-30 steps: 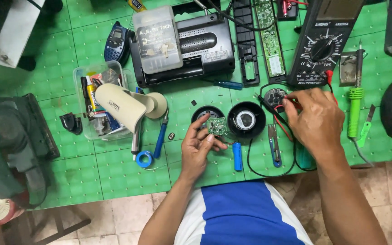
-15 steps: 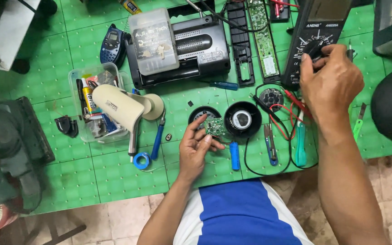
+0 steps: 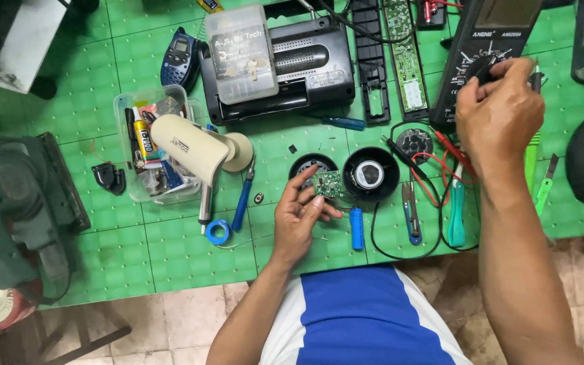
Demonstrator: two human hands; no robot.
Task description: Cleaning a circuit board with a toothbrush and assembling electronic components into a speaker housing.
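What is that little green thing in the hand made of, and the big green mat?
The board in the left hand looks like rigid circuit-board laminate: flat, matte green, dotted with tiny parts. The mat looks like soft rubber or plastic: dull, gridded.

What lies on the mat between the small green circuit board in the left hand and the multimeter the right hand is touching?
In the head view, between the circuit board and the multimeter sit a round black speaker housing, a small perforated disc and red and black probe leads.
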